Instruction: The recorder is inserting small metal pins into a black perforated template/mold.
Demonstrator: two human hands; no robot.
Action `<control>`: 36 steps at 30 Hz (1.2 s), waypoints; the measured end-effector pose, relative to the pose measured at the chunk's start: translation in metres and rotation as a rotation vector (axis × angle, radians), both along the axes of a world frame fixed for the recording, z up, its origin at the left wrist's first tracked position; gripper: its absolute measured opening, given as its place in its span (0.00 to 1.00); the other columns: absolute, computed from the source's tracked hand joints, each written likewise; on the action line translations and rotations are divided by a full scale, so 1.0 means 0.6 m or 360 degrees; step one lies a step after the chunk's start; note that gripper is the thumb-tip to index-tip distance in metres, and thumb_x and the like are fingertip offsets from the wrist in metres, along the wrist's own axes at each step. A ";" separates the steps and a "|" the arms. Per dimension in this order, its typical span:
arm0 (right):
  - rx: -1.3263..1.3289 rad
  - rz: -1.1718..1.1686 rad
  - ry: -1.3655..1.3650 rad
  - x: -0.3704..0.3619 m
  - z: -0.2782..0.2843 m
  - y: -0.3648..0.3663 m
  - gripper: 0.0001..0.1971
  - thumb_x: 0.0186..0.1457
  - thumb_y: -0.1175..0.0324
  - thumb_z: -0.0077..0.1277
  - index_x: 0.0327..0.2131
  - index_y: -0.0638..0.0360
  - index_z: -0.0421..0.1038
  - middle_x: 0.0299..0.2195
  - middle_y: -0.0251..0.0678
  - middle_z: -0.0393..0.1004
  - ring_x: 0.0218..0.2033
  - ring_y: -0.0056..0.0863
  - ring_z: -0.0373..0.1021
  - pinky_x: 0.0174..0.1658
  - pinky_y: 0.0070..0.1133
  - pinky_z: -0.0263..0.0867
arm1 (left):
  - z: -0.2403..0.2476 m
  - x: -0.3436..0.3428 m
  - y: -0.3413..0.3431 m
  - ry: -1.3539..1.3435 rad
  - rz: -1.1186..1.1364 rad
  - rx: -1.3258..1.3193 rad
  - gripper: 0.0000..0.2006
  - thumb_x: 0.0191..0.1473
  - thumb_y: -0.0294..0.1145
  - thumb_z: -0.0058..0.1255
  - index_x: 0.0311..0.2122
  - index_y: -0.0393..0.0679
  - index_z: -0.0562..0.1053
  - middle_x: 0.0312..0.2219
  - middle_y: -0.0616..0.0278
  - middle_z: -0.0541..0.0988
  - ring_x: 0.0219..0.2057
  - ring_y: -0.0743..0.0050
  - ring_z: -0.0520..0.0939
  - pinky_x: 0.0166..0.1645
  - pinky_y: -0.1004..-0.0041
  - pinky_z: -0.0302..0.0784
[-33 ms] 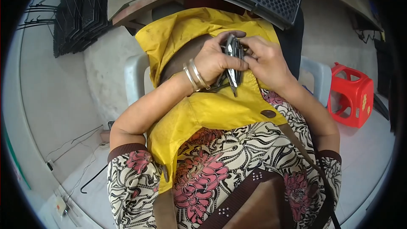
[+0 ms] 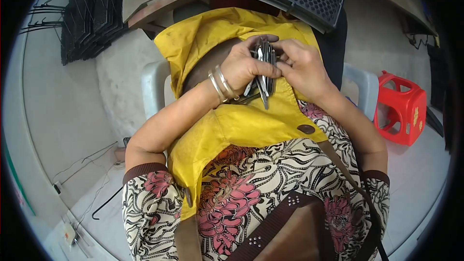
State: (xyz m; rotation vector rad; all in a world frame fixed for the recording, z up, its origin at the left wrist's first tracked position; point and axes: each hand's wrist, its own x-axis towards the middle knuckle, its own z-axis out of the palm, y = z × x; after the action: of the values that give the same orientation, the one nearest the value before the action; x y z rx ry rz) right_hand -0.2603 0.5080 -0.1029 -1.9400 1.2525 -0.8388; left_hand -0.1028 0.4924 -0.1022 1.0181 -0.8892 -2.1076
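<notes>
A loose bundle of slim, elongated metal pieces, silvery and black (image 2: 263,85), is in the left hand (image 2: 241,67), above the lap. The pieces lie roughly side by side, with bright glints along their faces; their lower ends fan out unevenly, one reaching farthest down. The left fingers are clamped on the bundle, the thumb crossing its front. The right hand (image 2: 305,65) is at the bundle's right side with fingers bent; whether they pinch a piece I cannot tell.

Beneath the hands spreads a bright yellow cloth apron (image 2: 241,121), its folds just below the bundle's lower tips. Beyond the hands, the near edge of a black perforated tray (image 2: 316,9) bounds the space, with a strip of apron between. Pale grey plastic chair armrests (image 2: 362,89) flank the forearms. The side of the lap toward the body offers some room over the apron. A red plastic stool (image 2: 414,113) stands on the floor (image 2: 415,169), well apart from the right hand, outside the right armrest.
</notes>
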 end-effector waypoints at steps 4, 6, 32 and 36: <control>0.0148 -0.0006 -0.0059 0.003 0.001 -0.008 0.13 0.38 0.84 0.46 0.33 0.69 0.65 0.22 0.38 0.69 0.22 0.17 0.67 0.24 0.14 0.62 | -0.006 0.003 -0.009 -0.0043 0.0003 0.0120 0.24 0.32 0.12 0.51 0.41 0.37 0.65 0.28 0.61 0.74 0.29 0.74 0.76 0.37 0.78 0.72; 0.0261 -0.0052 -0.0212 0.002 0.006 -0.012 0.13 0.39 0.84 0.46 0.34 0.69 0.64 0.23 0.38 0.70 0.24 0.17 0.68 0.25 0.14 0.63 | -0.004 0.001 -0.014 0.0061 0.0064 0.0235 0.23 0.30 0.11 0.51 0.38 0.34 0.66 0.28 0.58 0.74 0.28 0.71 0.77 0.35 0.77 0.73; -0.0641 0.0287 0.0048 0.014 0.043 -0.010 0.13 0.33 0.82 0.52 0.29 0.68 0.67 0.26 0.44 0.68 0.27 0.37 0.65 0.29 0.24 0.62 | -0.059 0.027 -0.035 0.0676 0.0383 0.1135 0.05 0.48 0.28 0.40 0.27 0.37 0.64 0.18 0.56 0.70 0.22 0.60 0.73 0.19 0.75 0.70; -0.0192 0.0162 -0.0117 0.000 0.034 0.000 0.12 0.33 0.82 0.53 0.28 0.68 0.67 0.24 0.42 0.68 0.26 0.35 0.66 0.29 0.23 0.62 | -0.074 0.036 -0.035 0.0828 0.0365 0.1089 0.05 0.48 0.28 0.40 0.26 0.39 0.60 0.17 0.57 0.67 0.22 0.60 0.71 0.11 0.81 0.61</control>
State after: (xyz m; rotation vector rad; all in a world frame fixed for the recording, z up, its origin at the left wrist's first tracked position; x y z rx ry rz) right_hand -0.2605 0.5077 -0.0824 -2.0300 1.0731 -0.9432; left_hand -0.0810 0.4714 -0.1469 0.7555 0.2145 -2.3436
